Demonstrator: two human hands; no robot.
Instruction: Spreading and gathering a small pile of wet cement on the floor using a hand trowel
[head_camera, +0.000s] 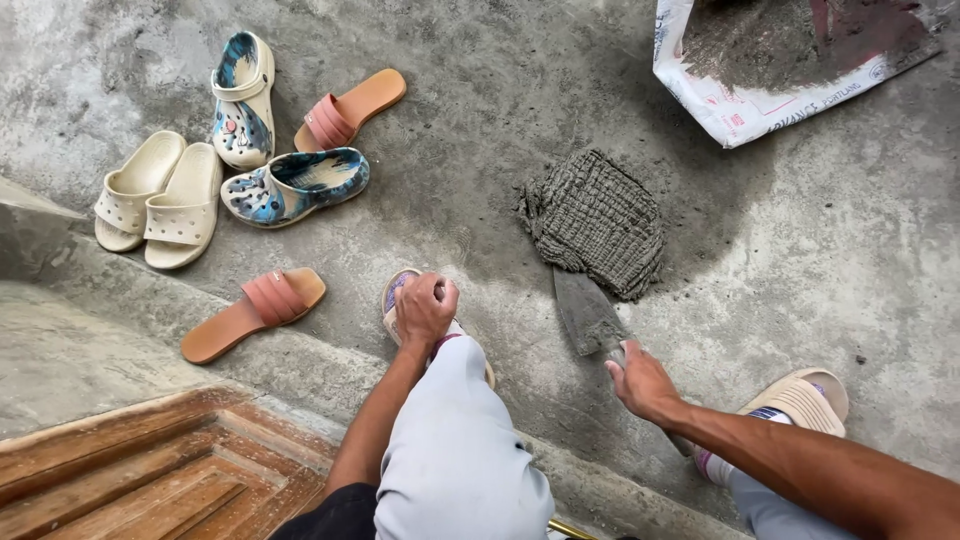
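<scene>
Bent over the left knee (455, 440), the person props a loosely closed, empty left hand (425, 308) there for balance. His right hand (643, 382) grips the trowel (588, 312) handle, blade tip touching the ridged grey mortar pile (595, 222) on the concrete floor (830, 260), near the open cement sack (790, 60).

Daylight, soft and even; bright, no glare. Shadows faint and diffuse: thin dark edges under the sandals (160, 198) and beside the mortar heap (597, 222). Floor (820, 260) evenly lit, darker where damp. Focus sharp across the middle. Wide lens bends the step (120, 290) and stretches the frame edges. No motion blur.
</scene>
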